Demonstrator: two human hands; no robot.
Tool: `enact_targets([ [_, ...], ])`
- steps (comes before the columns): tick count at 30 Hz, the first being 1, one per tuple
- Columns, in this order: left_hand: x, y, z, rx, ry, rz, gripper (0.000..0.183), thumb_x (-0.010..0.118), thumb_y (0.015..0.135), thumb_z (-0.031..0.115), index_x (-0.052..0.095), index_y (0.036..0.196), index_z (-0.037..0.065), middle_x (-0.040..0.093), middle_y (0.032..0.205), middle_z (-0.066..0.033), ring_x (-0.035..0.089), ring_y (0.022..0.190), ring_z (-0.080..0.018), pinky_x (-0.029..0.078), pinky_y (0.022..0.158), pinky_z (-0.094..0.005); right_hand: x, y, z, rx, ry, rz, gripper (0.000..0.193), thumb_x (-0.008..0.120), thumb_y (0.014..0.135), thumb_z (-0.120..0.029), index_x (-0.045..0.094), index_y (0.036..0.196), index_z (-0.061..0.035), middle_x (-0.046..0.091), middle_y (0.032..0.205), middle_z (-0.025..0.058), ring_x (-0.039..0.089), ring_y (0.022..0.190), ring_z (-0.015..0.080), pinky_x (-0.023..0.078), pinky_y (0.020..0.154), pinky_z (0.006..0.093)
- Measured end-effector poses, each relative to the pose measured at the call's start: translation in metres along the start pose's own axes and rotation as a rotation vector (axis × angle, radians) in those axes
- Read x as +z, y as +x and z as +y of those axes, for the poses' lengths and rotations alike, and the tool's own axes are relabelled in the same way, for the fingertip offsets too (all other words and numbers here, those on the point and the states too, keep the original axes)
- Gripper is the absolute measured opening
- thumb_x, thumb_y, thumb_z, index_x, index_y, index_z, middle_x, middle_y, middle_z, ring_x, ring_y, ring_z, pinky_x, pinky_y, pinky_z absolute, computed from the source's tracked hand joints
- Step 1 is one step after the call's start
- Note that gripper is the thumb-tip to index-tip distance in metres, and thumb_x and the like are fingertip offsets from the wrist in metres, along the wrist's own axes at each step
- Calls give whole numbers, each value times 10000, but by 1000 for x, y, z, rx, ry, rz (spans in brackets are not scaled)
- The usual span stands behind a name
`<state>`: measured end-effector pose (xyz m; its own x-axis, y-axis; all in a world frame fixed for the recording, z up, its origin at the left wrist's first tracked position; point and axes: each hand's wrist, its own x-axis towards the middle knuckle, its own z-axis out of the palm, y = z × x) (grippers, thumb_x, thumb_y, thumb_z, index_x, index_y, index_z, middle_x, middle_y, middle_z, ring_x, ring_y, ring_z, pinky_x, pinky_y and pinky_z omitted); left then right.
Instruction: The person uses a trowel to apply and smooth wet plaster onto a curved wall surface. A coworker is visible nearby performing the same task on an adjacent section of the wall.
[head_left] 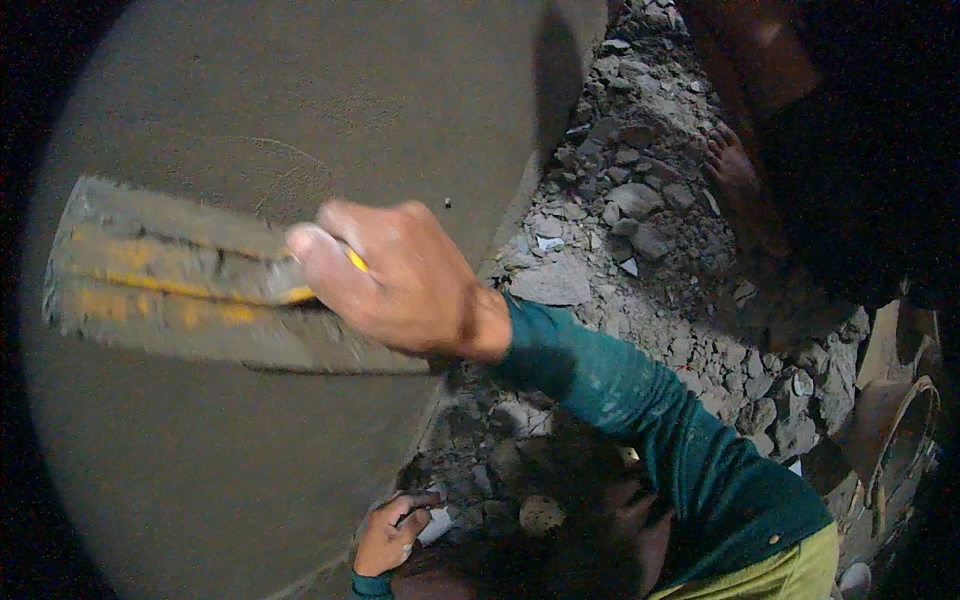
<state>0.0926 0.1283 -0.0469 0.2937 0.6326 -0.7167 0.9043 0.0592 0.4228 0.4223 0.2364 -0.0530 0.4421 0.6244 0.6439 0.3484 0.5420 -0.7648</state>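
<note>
Although it is blurred, a yellow-ribbed plastering float point(175, 290) shows at left over a grey mortar surface point(240, 470), the right hand point(408, 280) clenched round its handle point(300, 296). Most of that surface looks smoothed; a grainy patch point(350, 112) above seems left to finish. Below, the left hand point(383, 540) is beside a white scrap point(437, 526); shadow hides its grip. Rubble point(635, 200) lies rightward. No writing is legible.

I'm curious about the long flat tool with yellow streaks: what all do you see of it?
The float is a long, roughly rectangular board, its back caked with grey, mortar-like residue. Yellow shows through in patches and along a lengthwise ridge. The right hand grips its handle, largely hiding it. In the picture it slopes slightly down toward the right, over a smooth grey surface; whether they touch throughout is unclear.
</note>
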Motion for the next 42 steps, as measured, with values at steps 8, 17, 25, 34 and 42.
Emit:
enact_targets([
  [8,0,-5,-27,101,-62,11,257,588,973,177,685,1143,10,693,1120,-124,628,1084,-240,456,966,-355,-78,-70,170,1099,1104,542,401,503,956,-489,502,711,-171,368,502,-86,338,369,59,327,359,233],
  [17,3,2,-22,189,-55,-3,268,586,976,179,676,1156,3,691,1144,-130,622,1097,-238,452,980,-357,-61,-107,215,1116,1121,513,394,495,956,-476,494,695,-181,373,488,-89,353,364,57,339,359,243],
  [25,1,-24,-32,144,-107,21,259,598,967,163,676,1160,8,686,1137,-149,627,1090,-250,452,985,-363,-21,-59,127,795,387,406,285,506,949,-341,518,788,-105,491,639,21,468,486,159,423,461,308],
  [34,-7,-36,-18,32,22,-50,336,599,980,290,673,1175,25,678,1168,-152,627,1106,-260,454,985,-360,115,-136,-23,82,64,-397,194,607,901,-237,680,1018,-100,680,909,191,673,704,346,539,578,466],
  [42,12,-55,-60,274,112,-15,344,578,1000,321,661,1197,51,672,1155,-162,624,1098,-308,455,977,-397,42,-108,23,-354,-3,-58,175,633,826,-234,656,940,-104,670,945,129,645,796,326,508,609,438],
])
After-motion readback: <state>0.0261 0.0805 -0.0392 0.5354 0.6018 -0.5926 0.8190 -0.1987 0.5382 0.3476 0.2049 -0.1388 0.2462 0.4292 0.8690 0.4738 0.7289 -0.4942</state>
